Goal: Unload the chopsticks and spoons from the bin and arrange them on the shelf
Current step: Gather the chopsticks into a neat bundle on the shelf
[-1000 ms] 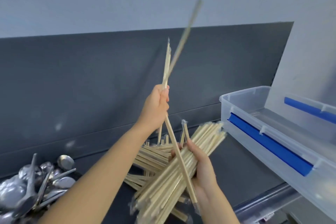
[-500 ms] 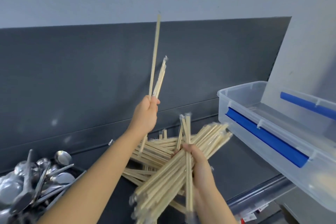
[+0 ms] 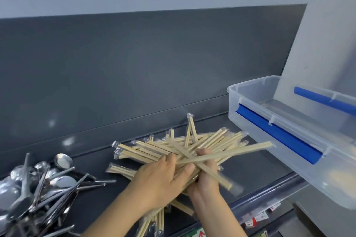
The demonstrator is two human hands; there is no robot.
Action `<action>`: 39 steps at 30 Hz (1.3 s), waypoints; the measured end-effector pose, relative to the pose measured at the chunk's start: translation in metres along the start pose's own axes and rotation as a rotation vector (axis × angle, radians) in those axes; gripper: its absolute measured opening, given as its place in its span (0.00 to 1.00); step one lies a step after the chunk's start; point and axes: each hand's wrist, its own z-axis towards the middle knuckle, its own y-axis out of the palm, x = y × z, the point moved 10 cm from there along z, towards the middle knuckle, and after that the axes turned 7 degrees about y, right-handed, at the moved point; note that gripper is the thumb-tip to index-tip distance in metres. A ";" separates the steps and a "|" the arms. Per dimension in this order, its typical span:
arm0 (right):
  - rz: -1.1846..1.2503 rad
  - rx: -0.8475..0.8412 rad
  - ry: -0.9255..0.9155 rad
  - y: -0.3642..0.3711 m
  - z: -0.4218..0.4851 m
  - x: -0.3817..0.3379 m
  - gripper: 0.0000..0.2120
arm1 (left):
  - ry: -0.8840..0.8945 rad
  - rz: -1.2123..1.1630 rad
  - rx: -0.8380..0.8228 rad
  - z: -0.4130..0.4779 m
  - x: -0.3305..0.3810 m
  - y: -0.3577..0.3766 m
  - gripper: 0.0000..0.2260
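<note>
The wrapped chopsticks (image 3: 212,146) were clasped by the left hand (image 3: 161,179) and right hand (image 3: 207,183) over the shelf (image 3: 256,167), apparently mid-arranging; squaring was judged needed next.

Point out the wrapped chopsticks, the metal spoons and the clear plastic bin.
wrapped chopsticks (image 3: 221,140): head view, on the fanned sticks near their right ends.
metal spoons (image 3: 62,181): head view, on a spoon bowl in the pile.
clear plastic bin (image 3: 337,179): head view, on its near side wall.

Bare hands, bare forearms
The left hand (image 3: 159,178) and right hand (image 3: 207,180) are uncovered, forearms bare down to the frame edge at 6 o'clock.
</note>
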 end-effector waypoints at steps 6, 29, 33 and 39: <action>0.000 -0.048 0.079 0.005 0.007 0.013 0.10 | -0.116 -0.027 0.009 0.005 0.001 0.002 0.41; 0.214 -0.199 0.043 0.020 -0.003 0.006 0.17 | -0.042 -0.075 -0.001 0.031 -0.030 -0.007 0.17; 0.049 -0.330 0.118 0.040 -0.013 0.013 0.15 | -0.044 -0.078 0.071 0.030 -0.032 -0.015 0.12; -0.179 -0.031 0.053 0.019 0.010 0.006 0.31 | 0.113 -0.047 0.069 0.020 -0.013 -0.003 0.19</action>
